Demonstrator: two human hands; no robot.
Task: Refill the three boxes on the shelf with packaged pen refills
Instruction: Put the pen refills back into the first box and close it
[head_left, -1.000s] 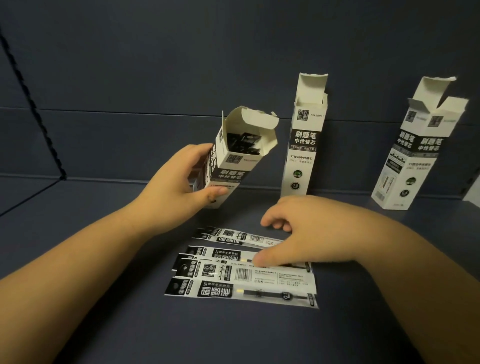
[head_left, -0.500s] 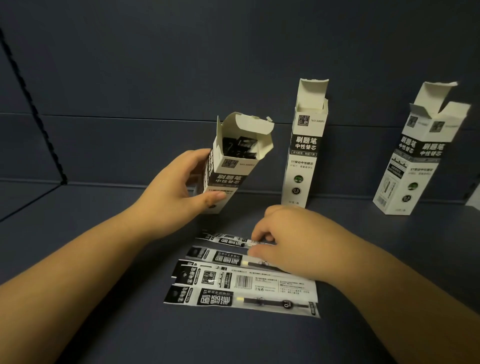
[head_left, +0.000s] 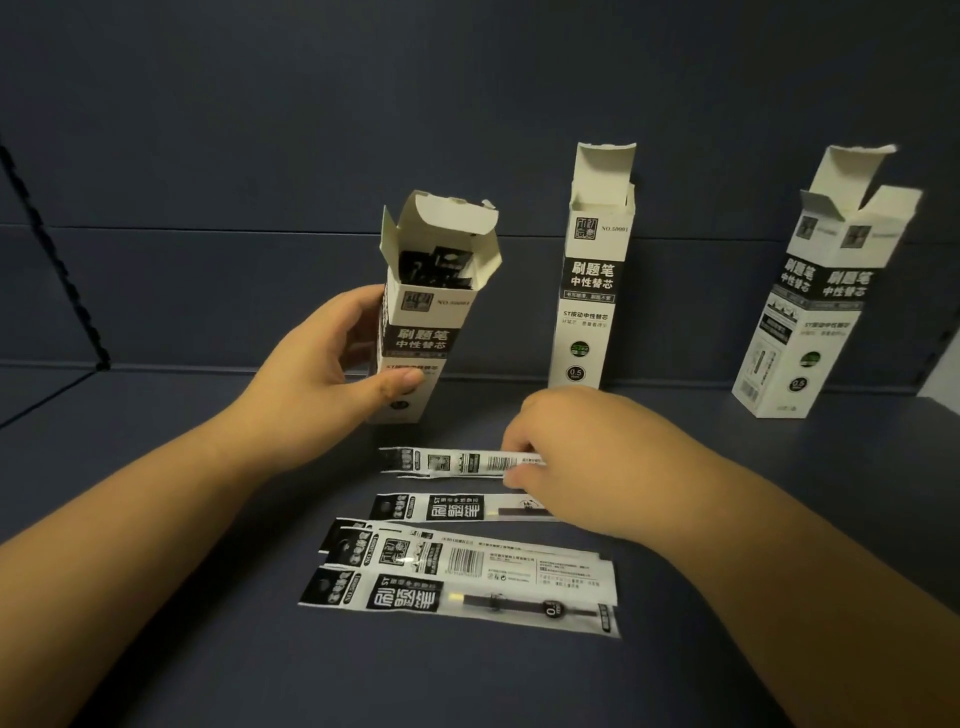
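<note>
While the boxes stand open on the shelf, each line below takes one part of the scene.

Left hand (head_left: 332, 364): wrapped around the left box (head_left: 423, 332), thumb across the printed front and fingers behind. Its grip is clamped on the box, which leans with its open mouth toward the person, probably so a packet can slide in easily.

Left box contents: dark packet ends show inside the mouth, so it is already partly filled. Whether its base rests on the shelf (head_left: 156, 649) or is lifted just clear, I cannot tell.

Right hand (head_left: 587, 462): palm down over the far end of the top packet (head_left: 457, 461). The fingertips (head_left: 517, 470) pinch together on the packet's edge; it looks like a pickup just starting, with the packet lying nearly flat.

Other packets: the second packet (head_left: 457, 508) lies just nearer, partly under the hand. The third packet (head_left: 467, 558) and the fourth packet (head_left: 457, 603) overlap close to the person. All lie lengthwise side to side, handy for taking one at a time.

Middle box (head_left: 592, 291): upright at the back wall, flap raised. Nothing shows above its rim.

Right box (head_left: 815, 312): tilted, well apart to the right, flaps open. Its contents are hidden.

Step in hand: feeding the left box, judging by the two hands.

Risk: the thin film may slip from so light a pinch, or catch on the box flaps.
</note>
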